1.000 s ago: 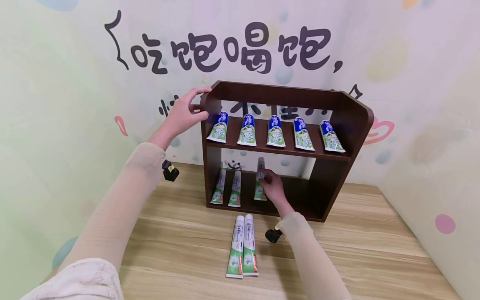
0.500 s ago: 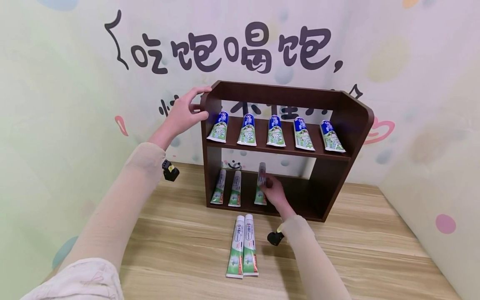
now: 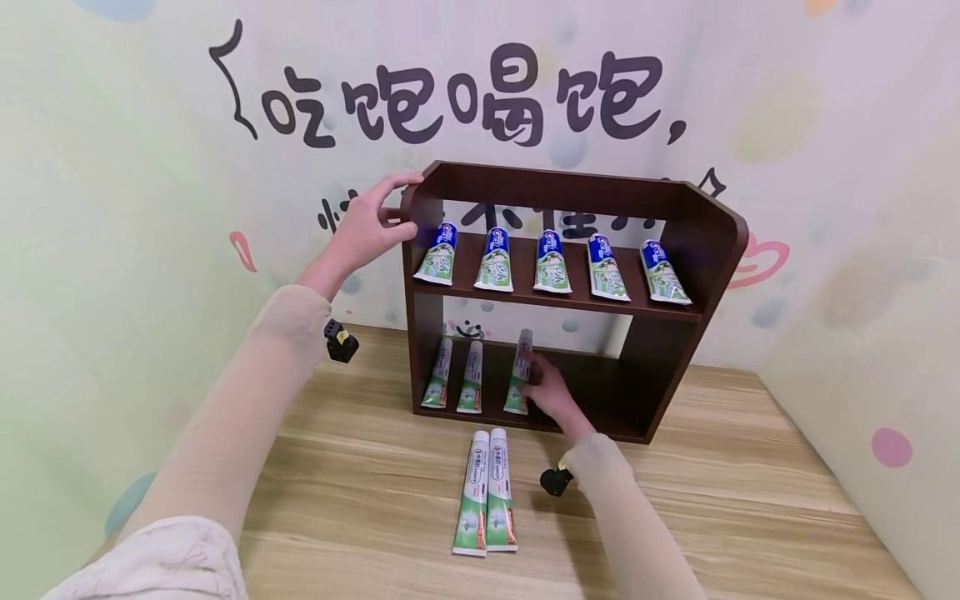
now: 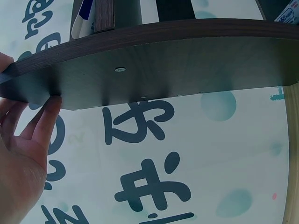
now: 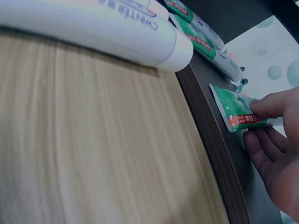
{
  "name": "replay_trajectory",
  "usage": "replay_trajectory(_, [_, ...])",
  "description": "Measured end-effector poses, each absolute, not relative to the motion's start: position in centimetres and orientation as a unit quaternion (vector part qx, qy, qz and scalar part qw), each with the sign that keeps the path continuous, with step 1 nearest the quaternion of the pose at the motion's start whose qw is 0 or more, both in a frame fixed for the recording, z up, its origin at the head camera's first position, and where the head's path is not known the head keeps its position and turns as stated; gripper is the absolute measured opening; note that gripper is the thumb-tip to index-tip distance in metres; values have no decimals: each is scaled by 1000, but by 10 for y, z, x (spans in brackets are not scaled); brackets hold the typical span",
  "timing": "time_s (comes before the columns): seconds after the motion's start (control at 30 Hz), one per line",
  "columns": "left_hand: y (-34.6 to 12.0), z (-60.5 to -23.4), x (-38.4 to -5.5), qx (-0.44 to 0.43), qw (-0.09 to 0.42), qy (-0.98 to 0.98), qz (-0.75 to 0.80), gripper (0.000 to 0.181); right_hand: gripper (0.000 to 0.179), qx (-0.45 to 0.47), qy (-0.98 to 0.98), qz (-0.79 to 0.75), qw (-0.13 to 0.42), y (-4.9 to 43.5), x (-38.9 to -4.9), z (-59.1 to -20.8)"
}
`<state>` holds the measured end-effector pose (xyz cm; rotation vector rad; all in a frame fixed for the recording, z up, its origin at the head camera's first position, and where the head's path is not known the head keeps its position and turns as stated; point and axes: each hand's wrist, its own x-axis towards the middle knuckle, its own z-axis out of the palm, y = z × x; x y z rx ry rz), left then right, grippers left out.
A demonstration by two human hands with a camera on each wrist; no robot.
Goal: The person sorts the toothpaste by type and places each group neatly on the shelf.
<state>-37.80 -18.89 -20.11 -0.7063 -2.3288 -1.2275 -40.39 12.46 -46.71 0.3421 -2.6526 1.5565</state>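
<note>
My right hand (image 3: 551, 386) pinches a green-and-white toothpaste tube (image 3: 518, 385) between thumb and fingers, inside the lower level of a dark brown two-level shelf (image 3: 555, 310). Its flat end is low at the front of the shelf board and its cap points up and back. To its left, two matching tubes lean in the same level, one tube (image 3: 471, 379) nearer the held one. My left hand (image 3: 371, 221) holds the shelf's upper left side panel (image 4: 177, 65), thumb on one side and fingers on the other.
Two more green-and-white tubes (image 3: 500, 492) lie side by side on the wooden table (image 3: 360, 517) before the shelf. Several blue-and-green toothpaste tubes (image 3: 552, 262) stand in a row on the upper level. A wall with black lettering (image 3: 517, 92) rises behind.
My right hand has brought the held tube slightly down and toward the shelf's front, and its lower end has shifted a little left. The left hand has stayed in place.
</note>
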Motion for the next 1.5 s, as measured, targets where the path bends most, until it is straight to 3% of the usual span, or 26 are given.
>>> replay_trajectory(0.4, [-191,-202,-378,-254,208,-838,-435,62,68,138,-864,483,11,126,-395,-465])
replay_trajectory(0.73, [-179,-188,-348,-254,202,-840,-435,59,62,125,-889,440,-3,125,-393,-470])
replay_trajectory(1.0, [-187,-199,-372,-256,210,-839,-432,61,59,128,-903,411,7,128,-392,-471])
replay_trajectory(1.2, [-178,-185,-341,-253,204,-845,-424,59,60,129,-899,419,5,131,-394,-476])
replay_trajectory(1.5, [-179,-186,-341,-253,205,-846,-423,59,61,136,-894,426,3,131,-395,-476])
